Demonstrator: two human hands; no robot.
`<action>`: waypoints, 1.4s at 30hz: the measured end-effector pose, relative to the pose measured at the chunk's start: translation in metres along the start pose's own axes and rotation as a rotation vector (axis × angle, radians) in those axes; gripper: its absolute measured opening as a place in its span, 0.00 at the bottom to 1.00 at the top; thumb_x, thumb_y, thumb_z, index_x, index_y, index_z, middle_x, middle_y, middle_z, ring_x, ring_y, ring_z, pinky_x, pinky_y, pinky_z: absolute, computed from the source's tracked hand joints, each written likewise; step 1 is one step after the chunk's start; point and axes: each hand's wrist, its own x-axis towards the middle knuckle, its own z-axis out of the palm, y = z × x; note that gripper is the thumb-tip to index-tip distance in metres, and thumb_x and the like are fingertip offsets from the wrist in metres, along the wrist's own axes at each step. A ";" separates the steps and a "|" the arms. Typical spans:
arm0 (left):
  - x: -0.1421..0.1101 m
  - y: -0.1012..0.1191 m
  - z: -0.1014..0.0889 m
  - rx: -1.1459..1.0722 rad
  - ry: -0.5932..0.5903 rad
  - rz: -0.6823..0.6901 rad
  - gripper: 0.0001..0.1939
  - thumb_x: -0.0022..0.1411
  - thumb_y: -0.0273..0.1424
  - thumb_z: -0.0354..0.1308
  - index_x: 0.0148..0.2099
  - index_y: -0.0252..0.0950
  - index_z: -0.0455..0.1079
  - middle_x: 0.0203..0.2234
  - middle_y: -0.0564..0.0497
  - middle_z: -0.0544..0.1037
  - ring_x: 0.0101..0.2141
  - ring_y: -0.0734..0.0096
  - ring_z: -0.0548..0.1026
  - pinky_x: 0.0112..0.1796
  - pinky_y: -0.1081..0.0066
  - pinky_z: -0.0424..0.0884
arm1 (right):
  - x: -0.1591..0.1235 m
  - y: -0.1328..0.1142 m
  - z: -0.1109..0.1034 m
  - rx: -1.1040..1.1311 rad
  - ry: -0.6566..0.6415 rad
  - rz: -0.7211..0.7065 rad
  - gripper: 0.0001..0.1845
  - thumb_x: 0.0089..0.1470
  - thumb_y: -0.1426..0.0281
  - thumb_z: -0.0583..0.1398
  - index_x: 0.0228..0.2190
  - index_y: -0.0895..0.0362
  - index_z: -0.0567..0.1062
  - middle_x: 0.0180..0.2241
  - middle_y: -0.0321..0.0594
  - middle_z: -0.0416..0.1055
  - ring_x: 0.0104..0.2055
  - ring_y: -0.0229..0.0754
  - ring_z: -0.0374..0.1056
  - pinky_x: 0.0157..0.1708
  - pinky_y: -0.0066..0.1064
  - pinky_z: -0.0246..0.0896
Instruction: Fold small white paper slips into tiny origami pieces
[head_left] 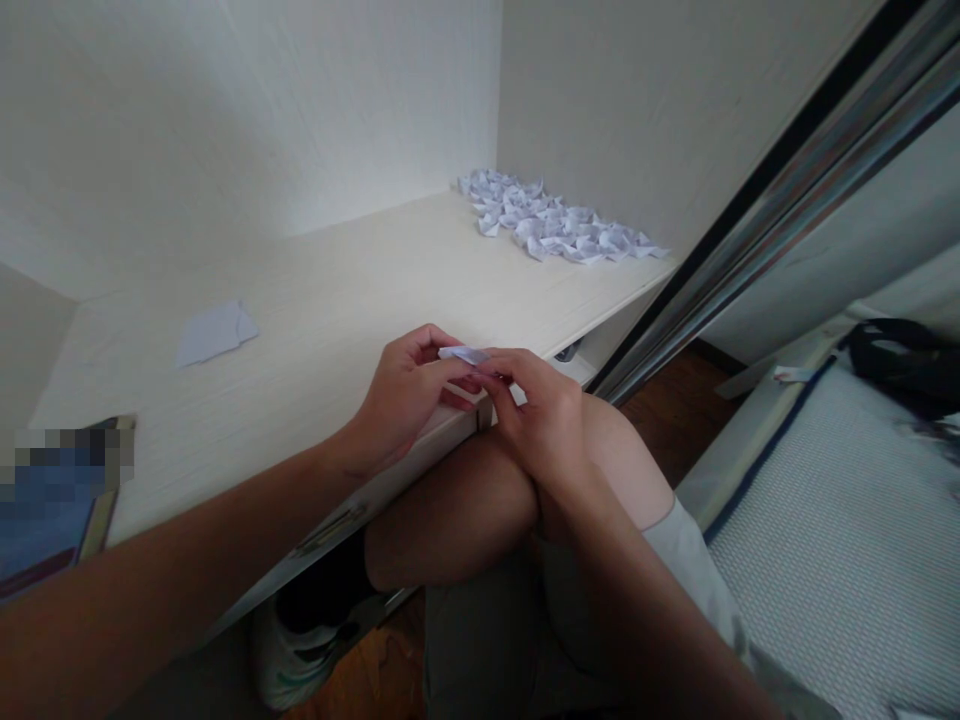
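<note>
A small folded piece of white paper is pinched between my two hands just above the front edge of the shelf. My left hand grips it from the left, thumb and fingers closed on it. From the right, the fingertips of my right hand close on its other end. Part of the paper is hidden behind the fingers. Several folded white paper pieces lie grouped in the far right corner of the shelf. Flat white paper sheets lie to the left of my hands.
The pale shelf has walls at its back and right side. At its left front lies a device with a blurred screen. My crossed legs are under the shelf's edge. A bed with a woven mat stands at the right.
</note>
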 end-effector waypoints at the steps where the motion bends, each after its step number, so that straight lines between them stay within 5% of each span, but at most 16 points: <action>1: 0.000 -0.001 -0.001 0.033 -0.029 0.035 0.10 0.52 0.30 0.68 0.36 0.35 0.71 0.29 0.51 0.81 0.29 0.68 0.81 0.26 0.73 0.78 | 0.001 0.001 -0.002 0.008 0.007 0.001 0.09 0.63 0.79 0.62 0.38 0.54 0.80 0.39 0.39 0.83 0.43 0.42 0.79 0.44 0.34 0.73; 7: 0.001 -0.011 -0.011 0.391 -0.205 0.427 0.21 0.63 0.32 0.66 0.57 0.39 0.71 0.43 0.47 0.80 0.38 0.65 0.82 0.28 0.73 0.82 | 0.011 0.004 -0.027 0.006 -0.058 0.077 0.08 0.62 0.79 0.61 0.34 0.56 0.77 0.33 0.39 0.79 0.36 0.41 0.75 0.38 0.33 0.69; 11: 0.003 -0.012 -0.017 0.668 -0.179 0.733 0.10 0.67 0.32 0.64 0.50 0.37 0.77 0.43 0.47 0.82 0.37 0.70 0.82 0.31 0.76 0.81 | 0.012 0.005 -0.040 0.004 -0.159 0.090 0.07 0.63 0.78 0.60 0.34 0.56 0.77 0.34 0.40 0.78 0.36 0.41 0.74 0.38 0.33 0.67; 14: 0.005 -0.012 -0.019 0.740 -0.172 0.822 0.05 0.68 0.32 0.64 0.44 0.37 0.78 0.38 0.48 0.84 0.36 0.70 0.82 0.32 0.75 0.80 | 0.012 0.006 -0.041 0.015 -0.183 0.105 0.07 0.63 0.78 0.59 0.34 0.56 0.76 0.33 0.40 0.78 0.36 0.41 0.74 0.38 0.33 0.66; 27: -0.008 0.003 -0.006 0.570 -0.014 0.494 0.02 0.60 0.33 0.70 0.33 0.45 0.84 0.30 0.51 0.86 0.31 0.64 0.82 0.36 0.66 0.78 | 0.012 0.003 -0.037 0.210 -0.140 0.284 0.06 0.64 0.71 0.61 0.33 0.55 0.78 0.28 0.36 0.79 0.31 0.39 0.75 0.35 0.32 0.69; 42: 0.002 -0.004 -0.008 0.365 -0.166 0.196 0.06 0.58 0.36 0.70 0.36 0.39 0.85 0.28 0.50 0.86 0.25 0.69 0.81 0.29 0.73 0.78 | 0.013 0.004 -0.043 0.191 -0.205 0.375 0.09 0.63 0.70 0.62 0.31 0.56 0.80 0.27 0.37 0.80 0.30 0.39 0.74 0.31 0.29 0.65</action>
